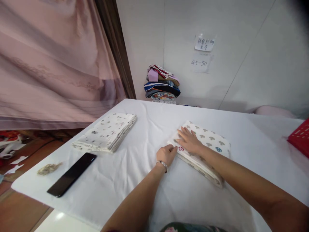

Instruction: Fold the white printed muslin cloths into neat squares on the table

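A folded white cloth (212, 141) with grey mushroom prints, plus a red and a blue one, lies at an angle on the white-covered table (135, 180). My right hand (189, 140) rests flat on its top near the left end, fingers spread. At the cloth's near left corner, my left hand (166, 154) is closed, thumb and fingertips pinching the edge. A bracelet (163, 165) circles the left wrist. To the left lies another folded white cloth (106, 132) with small dark prints, in several layers.
A black phone (72, 174) and a small beige crumpled thing (49, 168) lie at the table's left. Beyond the far edge rises a stack of folded fabrics (162, 85) against the wall. A red perforated basket (300, 138) stands at the right; a pink curtain (53, 64) hangs at left.
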Demonstrator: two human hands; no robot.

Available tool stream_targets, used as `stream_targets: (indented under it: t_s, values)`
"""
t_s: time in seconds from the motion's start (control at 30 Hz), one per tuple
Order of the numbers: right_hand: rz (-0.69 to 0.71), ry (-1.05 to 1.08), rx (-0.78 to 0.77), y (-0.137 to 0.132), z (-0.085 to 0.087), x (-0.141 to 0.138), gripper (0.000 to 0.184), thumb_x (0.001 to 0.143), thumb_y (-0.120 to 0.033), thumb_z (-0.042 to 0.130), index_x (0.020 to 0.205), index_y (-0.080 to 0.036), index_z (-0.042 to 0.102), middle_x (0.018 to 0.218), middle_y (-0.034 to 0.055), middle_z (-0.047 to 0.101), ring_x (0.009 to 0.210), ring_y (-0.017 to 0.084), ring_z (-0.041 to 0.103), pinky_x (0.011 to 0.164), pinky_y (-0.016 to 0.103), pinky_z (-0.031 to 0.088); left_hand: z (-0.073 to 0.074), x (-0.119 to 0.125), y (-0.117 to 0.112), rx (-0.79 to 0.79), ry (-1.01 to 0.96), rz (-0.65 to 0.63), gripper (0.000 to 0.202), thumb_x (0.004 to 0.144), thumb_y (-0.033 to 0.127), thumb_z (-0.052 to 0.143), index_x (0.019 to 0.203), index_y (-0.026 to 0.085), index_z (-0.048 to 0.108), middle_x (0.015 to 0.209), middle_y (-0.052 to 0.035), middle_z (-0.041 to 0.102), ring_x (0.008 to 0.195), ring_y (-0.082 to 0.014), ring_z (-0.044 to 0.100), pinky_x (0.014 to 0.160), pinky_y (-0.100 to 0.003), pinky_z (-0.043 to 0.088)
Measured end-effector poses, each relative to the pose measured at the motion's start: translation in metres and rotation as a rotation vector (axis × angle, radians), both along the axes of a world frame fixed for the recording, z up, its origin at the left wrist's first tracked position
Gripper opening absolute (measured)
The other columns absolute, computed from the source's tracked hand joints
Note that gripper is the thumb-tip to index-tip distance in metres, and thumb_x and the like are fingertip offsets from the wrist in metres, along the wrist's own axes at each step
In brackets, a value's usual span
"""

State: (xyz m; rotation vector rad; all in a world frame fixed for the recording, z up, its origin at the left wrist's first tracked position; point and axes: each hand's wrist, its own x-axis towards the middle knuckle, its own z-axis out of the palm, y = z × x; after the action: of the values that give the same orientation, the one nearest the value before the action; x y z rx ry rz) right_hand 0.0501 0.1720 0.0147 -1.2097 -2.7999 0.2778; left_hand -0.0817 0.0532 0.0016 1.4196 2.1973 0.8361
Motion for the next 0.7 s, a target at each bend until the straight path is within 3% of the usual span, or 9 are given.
stream_targets:
  t_s: [0.1, 0.27, 0.4, 0.43, 0.5, 0.6, 0.7]
  values:
    - [0.147, 0.017, 0.001, -0.022, -0.007, 0.001, 0.064, 0.089, -0.060, 0.016, 0.141, -0.024, 0.026, 0.150, 0.0037, 0.015, 0.137, 0.021, 0.007, 0.109, 0.047, 0.008, -0.001, 0.000, 0.001, 0.009, -0.011, -0.004, 0.026, 0.079, 0.040, 0.048, 0.062, 0.024, 0.059, 0.056, 0.0054, 0.055, 0.053, -0.0097, 0.048, 0.050, -0.022, 0.029]
    - [0.150, 0.009, -0.022, -0.025, -0.009, 0.002, 0.065, 0.089, -0.061, 0.015, 0.141, -0.023, 0.028, 0.149, 0.0047, 0.017, 0.137, 0.021, 0.009, 0.109, 0.047, 0.007, -0.007, -0.005, 0.002, 0.054, -0.079, 0.051, 0.025, 0.078, 0.043, 0.051, 0.064, 0.023, 0.060, 0.054, 0.0050, 0.054, 0.053, -0.0102, 0.050, 0.050, -0.021, 0.033]
    - [0.138, 0.025, -0.028, -0.026, -0.004, 0.001, 0.066, 0.089, -0.061, 0.016, 0.141, -0.023, 0.028, 0.149, 0.0056, 0.017, 0.137, 0.021, 0.009, 0.109, 0.047, 0.007, -0.004, -0.010, 0.006, 0.362, -0.020, 0.155, 0.022, 0.080, 0.035, 0.050, 0.093, 0.020, 0.060, 0.076, -0.0015, 0.063, 0.070, -0.0144, 0.059, 0.065, -0.026, 0.046]
    - [0.139, 0.026, -0.033, -0.026, -0.003, 0.001, 0.065, 0.089, -0.060, 0.016, 0.141, -0.023, 0.027, 0.149, 0.0056, 0.017, 0.137, 0.021, 0.009, 0.108, 0.047, 0.007, -0.002, -0.009, 0.007, 0.465, 0.051, 0.110, 0.026, 0.082, 0.033, 0.047, 0.101, 0.018, 0.058, 0.088, -0.0050, 0.065, 0.082, -0.0164, 0.060, 0.074, -0.029, 0.047]
    - [0.147, 0.023, -0.052, -0.027, 0.001, 0.000, 0.061, 0.091, -0.056, 0.019, 0.142, -0.024, 0.024, 0.149, 0.0053, 0.017, 0.137, 0.021, 0.009, 0.108, 0.047, 0.008, 0.002, -0.004, 0.009, 0.560, 0.210, -0.100, 0.033, 0.085, 0.033, 0.045, 0.113, 0.018, 0.053, 0.113, -0.0094, 0.060, 0.108, -0.0196, 0.052, 0.093, -0.036, 0.040]
    - [0.158, 0.003, -0.115, -0.031, 0.008, 0.008, 0.056, 0.092, -0.047, 0.025, 0.142, -0.023, 0.023, 0.149, 0.0053, 0.019, 0.137, 0.021, 0.010, 0.109, 0.046, 0.010, 0.003, 0.005, 0.012, 0.341, 0.335, -0.364, 0.046, 0.087, 0.043, 0.041, 0.128, 0.022, 0.044, 0.134, -0.0064, 0.046, 0.129, -0.0210, 0.033, 0.108, -0.043, 0.022]
    - [0.133, 0.002, -0.157, -0.045, 0.013, 0.036, 0.053, 0.092, -0.046, 0.024, 0.140, -0.025, 0.028, 0.148, 0.0026, 0.021, 0.137, 0.021, 0.012, 0.110, 0.044, 0.010, -0.003, 0.009, 0.013, 0.107, 0.382, -0.384, 0.055, 0.088, 0.053, 0.033, 0.135, 0.024, 0.036, 0.143, -0.0030, 0.034, 0.135, -0.0206, 0.021, 0.111, -0.045, 0.012]
